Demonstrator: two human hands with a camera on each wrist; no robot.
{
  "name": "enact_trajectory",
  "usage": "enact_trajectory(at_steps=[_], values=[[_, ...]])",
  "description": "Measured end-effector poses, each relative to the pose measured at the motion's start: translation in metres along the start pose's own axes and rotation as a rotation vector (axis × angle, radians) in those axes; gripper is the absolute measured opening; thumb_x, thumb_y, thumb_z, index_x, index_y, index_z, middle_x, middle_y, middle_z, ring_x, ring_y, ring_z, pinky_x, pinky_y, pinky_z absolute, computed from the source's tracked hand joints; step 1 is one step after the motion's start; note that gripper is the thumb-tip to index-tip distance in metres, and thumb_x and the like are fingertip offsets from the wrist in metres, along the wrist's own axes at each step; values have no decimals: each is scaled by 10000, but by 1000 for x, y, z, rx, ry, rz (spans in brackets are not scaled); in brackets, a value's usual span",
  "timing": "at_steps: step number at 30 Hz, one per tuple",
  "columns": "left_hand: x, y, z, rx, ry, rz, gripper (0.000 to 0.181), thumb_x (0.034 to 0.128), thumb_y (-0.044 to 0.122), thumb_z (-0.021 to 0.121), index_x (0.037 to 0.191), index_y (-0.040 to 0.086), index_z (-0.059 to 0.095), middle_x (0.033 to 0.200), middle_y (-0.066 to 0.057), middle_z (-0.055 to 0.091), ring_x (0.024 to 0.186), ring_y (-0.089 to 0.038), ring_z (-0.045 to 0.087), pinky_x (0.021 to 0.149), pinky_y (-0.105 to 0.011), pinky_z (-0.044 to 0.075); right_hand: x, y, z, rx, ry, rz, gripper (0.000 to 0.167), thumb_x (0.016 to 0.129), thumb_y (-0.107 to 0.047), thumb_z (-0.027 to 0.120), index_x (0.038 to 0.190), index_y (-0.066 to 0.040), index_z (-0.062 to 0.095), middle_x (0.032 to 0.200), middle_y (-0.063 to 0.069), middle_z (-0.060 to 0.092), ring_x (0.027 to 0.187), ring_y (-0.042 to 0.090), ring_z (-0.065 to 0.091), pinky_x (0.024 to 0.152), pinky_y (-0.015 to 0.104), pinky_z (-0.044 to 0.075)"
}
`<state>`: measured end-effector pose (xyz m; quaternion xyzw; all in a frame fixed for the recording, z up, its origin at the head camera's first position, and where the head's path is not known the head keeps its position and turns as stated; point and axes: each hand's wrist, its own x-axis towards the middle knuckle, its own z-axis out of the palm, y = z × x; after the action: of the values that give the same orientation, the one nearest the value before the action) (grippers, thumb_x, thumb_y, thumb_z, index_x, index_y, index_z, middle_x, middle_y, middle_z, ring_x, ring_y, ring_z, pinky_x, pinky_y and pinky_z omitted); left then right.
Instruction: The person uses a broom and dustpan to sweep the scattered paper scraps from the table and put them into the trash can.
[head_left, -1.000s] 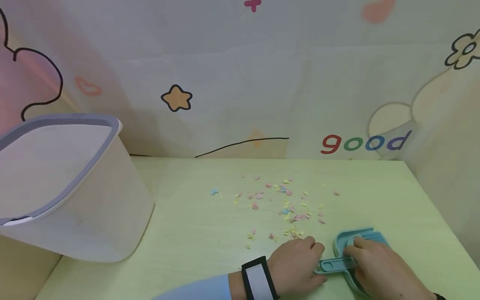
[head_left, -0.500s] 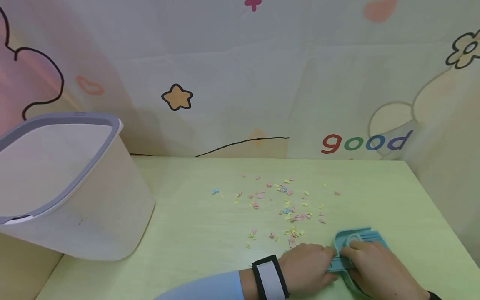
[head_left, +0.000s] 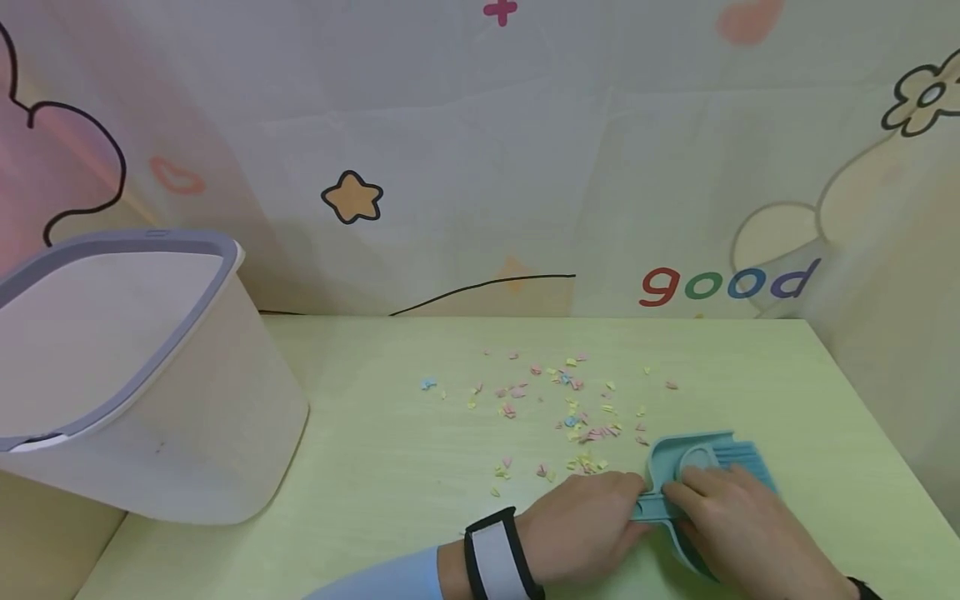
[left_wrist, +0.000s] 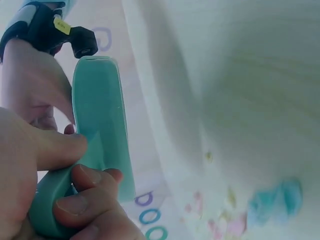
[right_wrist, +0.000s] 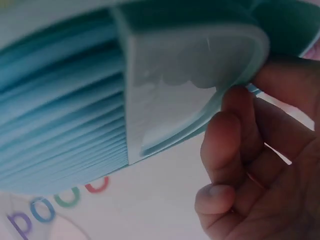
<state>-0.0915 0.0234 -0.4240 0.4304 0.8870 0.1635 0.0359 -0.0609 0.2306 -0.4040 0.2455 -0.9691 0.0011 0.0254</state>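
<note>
A teal dustpan (head_left: 666, 450) is at the right front of the table, with a small hand brush (head_left: 744, 460) nested in it, blue bristles toward the right. My left hand (head_left: 585, 525) grips the dustpan's handle; in the left wrist view its thumb and fingers curl round the teal handle. From the right, my right hand (head_left: 753, 525) reaches over the pan and holds the brush near its rounded end. The right wrist view has the bristles (right_wrist: 65, 110) close up, with thumb and fingers pinching the teal body's edge. My palms are hidden in the head view.
Small pink, yellow and blue paper scraps (head_left: 596, 433) lie scattered over the middle of the table (head_left: 360, 433). A large white bin (head_left: 202, 400) with a grey-purple rim stands at the left. A printed cloth backdrop (head_left: 465, 167) rises behind the table and along its right side.
Dustpan and brush have shifted slightly up and to the left in the head view. My left hand slid right along the handle toward the pan, then moved back left with it.
</note>
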Motion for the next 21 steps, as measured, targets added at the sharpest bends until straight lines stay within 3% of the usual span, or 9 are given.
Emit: enact_trajectory(at_steps=[4,8,12,15,17,19,21], values=[[-12,-9,-11,-2,61,11,148,1048,295,611,1061,150,583,795,127,456,670,17,430,586,-104,343,3,-4,-10,-89,72,-42,293,749,-189,931,988,-200,762,800,-103,621,703,66,473,745,360,521],[-26,-20,-21,-55,87,-5,135,1040,254,627,1092,134,595,842,115,502,712,17,448,627,-96,373,3,-3,-18,-129,251,-69,353,681,-159,966,957,-107,753,802,-17,654,686,112,538,661,314,475],[-46,-35,-28,-125,109,-32,171,1040,223,623,1168,110,606,972,87,624,791,25,508,723,-104,440,2,1,-27,-71,438,-100,426,601,-123,966,954,-33,745,843,45,691,686,166,589,603,323,442],[-65,-48,-32,-194,137,-82,185,1041,215,622,1191,107,613,975,71,645,796,6,529,732,-130,464,3,5,-32,12,582,-110,223,855,-242,782,934,-38,738,809,-22,651,662,136,554,617,316,454],[-81,-59,-34,-236,161,-129,182,1036,213,631,1192,119,625,932,87,625,777,-6,527,714,-147,467,6,7,-34,89,656,-100,321,985,-358,609,925,-67,732,788,-86,608,656,85,518,609,251,445],[-100,-70,-36,-266,186,-182,169,1023,201,652,1176,131,639,868,107,583,735,-16,511,675,-163,457,8,9,-35,178,706,-87,468,1048,-425,402,904,-111,718,771,-134,560,658,27,470,592,173,405],[-120,-79,-38,-265,220,-223,161,999,180,679,1154,144,654,834,126,557,718,-15,504,662,-177,454,12,11,-34,277,718,-82,412,1044,-428,449,898,-140,704,804,-145,618,684,-15,492,594,117,399]])
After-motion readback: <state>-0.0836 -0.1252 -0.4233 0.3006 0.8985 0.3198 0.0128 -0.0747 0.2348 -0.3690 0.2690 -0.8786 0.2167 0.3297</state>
